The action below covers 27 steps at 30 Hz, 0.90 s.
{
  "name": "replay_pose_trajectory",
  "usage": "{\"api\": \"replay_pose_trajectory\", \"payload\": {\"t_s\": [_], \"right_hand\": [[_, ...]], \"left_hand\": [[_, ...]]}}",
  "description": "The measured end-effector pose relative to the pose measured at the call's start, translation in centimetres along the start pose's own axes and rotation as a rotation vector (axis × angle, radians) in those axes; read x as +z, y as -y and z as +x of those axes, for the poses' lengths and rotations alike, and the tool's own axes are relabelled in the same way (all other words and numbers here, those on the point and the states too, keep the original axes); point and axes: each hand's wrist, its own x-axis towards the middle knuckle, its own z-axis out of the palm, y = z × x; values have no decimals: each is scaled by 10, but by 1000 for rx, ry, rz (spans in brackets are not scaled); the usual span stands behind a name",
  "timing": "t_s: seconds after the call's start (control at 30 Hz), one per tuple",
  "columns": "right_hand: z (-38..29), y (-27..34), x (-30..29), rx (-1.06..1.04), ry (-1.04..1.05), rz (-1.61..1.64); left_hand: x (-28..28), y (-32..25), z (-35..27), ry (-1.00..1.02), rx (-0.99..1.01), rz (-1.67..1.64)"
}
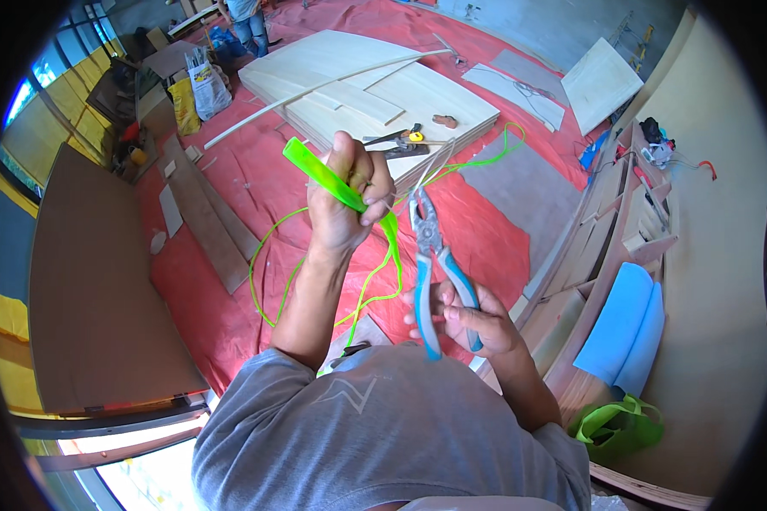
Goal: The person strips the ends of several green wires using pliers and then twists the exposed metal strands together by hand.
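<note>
My left hand (pixel 348 185) is raised and closed around a bright green flat tube or sleeve (pixel 323 172), whose wide end points up and left. Thin bright green cord (pixel 397 271) hangs below the fist and loops to both sides. Thin pale wire (pixel 429 169) runs from near the fist up past the plier jaws. In my right hand (pixel 479 313) are combination pliers (pixel 428 233) with grey and teal handles. Their handles are spread, and the jaws point up beside my left fist. Whether the jaws touch the wire I cannot tell.
Ahead, stacked plywood sheets (pixel 307 70) lie on red floor sheeting (pixel 486 239), carrying hand tools (pixel 406 150) and a long wooden strip (pixel 313 89). A brown panel (pixel 96 287) leans at left. Shelving with a wooden tool box (pixel 652 223) stands right. Another person (pixel 249 25) is far back.
</note>
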Motion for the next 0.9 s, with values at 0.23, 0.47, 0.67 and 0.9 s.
{"api": "replay_pose_trajectory", "payload": {"t_s": [0.23,0.47,0.67,0.9], "right_hand": [[6,22,6,-537,-446,-1402],[8,43,1,-588,-490,-1545],[10,55,-7,-567,-564,-1609],[10,58,-13,-684,-636,-1955]], "left_hand": [[-5,14,-9,-101,8,-156],[0,18,-5,-203,-237,-15],[11,17,-9,55,-46,305],[29,14,2,-162,-210,578]]}}
